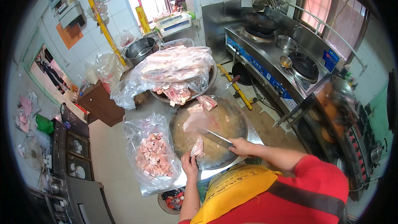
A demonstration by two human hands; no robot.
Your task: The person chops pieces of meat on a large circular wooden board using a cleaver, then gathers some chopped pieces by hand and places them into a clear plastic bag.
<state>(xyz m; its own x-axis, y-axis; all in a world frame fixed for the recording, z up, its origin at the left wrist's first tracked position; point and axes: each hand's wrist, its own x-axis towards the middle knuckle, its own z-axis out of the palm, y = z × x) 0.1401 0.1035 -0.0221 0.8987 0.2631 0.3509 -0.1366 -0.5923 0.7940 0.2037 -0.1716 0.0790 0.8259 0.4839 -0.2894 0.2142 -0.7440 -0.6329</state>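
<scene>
My right hand [241,146] grips a cleaver [217,138] whose blade reaches left over a round wooden chopping block [228,116]. At the block's near left edge, my left hand [189,163] holds the end of a piece of raw meat [197,147]. More raw meat [206,102] lies toward the block's far side, with a pale, blurred piece [195,119] just beyond the blade. Left of the block, a clear plastic bag [132,130] holds chopped raw meat [154,155]. Behind the block, large raw pieces [177,63] under plastic fill a wide basin [213,76].
The block stands on a metal table [146,189]. A steel stove [258,45] with a wok [259,21] runs along the right. Another knife's handle [235,79] sticks out past the basin. A waste bucket [163,203] stands on the floor below. Beyond the window is a person [179,0].
</scene>
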